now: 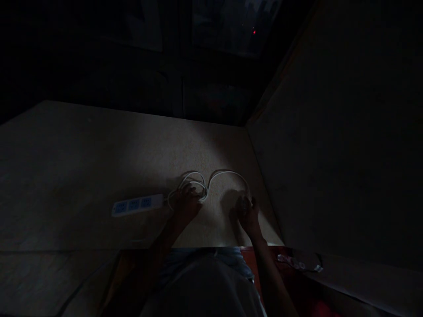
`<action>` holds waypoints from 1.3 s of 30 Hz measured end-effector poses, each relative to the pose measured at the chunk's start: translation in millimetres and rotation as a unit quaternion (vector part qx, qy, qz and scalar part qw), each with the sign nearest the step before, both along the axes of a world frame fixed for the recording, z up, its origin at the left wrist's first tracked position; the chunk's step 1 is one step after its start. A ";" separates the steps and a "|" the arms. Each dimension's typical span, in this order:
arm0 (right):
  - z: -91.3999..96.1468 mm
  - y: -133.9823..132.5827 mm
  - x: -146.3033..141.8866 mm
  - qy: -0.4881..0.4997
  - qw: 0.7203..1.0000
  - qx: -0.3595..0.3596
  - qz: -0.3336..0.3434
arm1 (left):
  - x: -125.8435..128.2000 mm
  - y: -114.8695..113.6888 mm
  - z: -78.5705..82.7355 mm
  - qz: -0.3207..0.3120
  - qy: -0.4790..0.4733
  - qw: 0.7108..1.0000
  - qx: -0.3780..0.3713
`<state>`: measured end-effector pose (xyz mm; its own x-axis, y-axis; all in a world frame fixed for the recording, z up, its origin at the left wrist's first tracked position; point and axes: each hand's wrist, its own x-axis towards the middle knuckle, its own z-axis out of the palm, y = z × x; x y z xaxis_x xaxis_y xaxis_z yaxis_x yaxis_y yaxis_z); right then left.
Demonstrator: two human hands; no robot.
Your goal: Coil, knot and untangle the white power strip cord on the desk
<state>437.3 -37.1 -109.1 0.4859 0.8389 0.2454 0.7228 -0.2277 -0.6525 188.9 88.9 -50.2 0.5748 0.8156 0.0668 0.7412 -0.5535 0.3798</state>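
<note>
In dim light, a white power strip [138, 205] with blue socket panels lies on the table at the left. Its white cable [228, 171] forms loose loops beside the strip, then arcs over to the right. My left hand [187, 203] is closed on the lower left side of the loops, its fingers curled over the cord. At the cable's far end, my right hand [248, 215] has its fingers wrapped around the cord end; the plug itself cannot be made out in the dark.
The pale tabletop [132, 145] meets an upright panel [330, 176] on the right. Behind the table is a dark window area with a small red light [254, 32]. Below the front edge at the right lies a small item with a dark cord [297, 263].
</note>
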 end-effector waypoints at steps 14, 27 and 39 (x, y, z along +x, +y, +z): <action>63.0 -1.1 -75.2 0.117 0.986 0.053 0.106 | -15.1 -7.7 -9.1 0.060 -0.365 0.878 -0.303; 89.8 14.6 -99.3 0.343 0.929 0.078 0.117 | -10.0 -24.9 -2.1 0.104 -0.476 0.752 -0.444; 97.0 5.6 -108.3 0.427 0.899 0.079 0.065 | -4.2 -41.5 35.9 -0.026 -0.327 0.866 -0.377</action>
<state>329.0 -31.6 -12.1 0.4542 0.8896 -0.0484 -0.0425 -0.0326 -0.9986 184.7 47.3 -14.3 0.6522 0.7435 -0.1481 0.2121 0.0085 0.9772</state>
